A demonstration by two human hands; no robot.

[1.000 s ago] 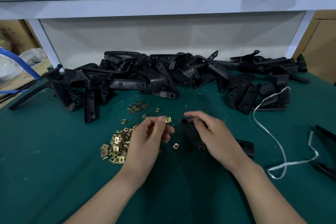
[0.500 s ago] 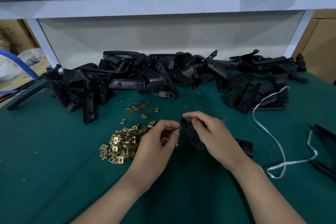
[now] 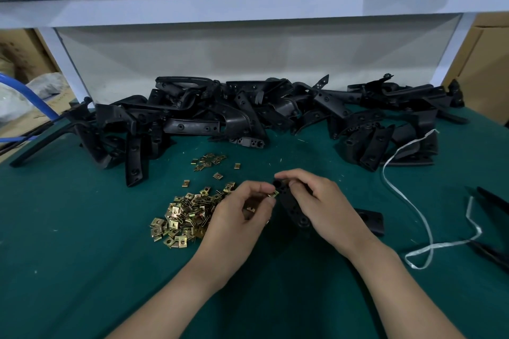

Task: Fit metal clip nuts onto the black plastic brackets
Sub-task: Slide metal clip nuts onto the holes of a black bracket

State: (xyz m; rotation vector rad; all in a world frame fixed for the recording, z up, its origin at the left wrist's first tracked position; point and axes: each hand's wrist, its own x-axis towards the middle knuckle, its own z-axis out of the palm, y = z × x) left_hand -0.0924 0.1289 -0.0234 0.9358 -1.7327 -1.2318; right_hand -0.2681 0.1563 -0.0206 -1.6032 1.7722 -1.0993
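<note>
Pinching a brass-coloured metal clip nut (image 3: 273,194) between fingertips (image 3: 268,189) of the left hand (image 3: 234,223), at the far end of a black plastic bracket (image 3: 289,205) clamped in the right hand (image 3: 323,208), mid green desk (image 3: 82,256). Just left, a heap of nuts (image 3: 183,219); along the far edge, piled brackets (image 3: 248,113).

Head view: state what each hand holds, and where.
Left hand pinches a clip nut by its left side; right hand grips the black bracket at its far end.

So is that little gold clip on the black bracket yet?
Cannot tell: the left hand pinches the clip nut at the bracket edge, but whether it has slid on is hidden.
</note>
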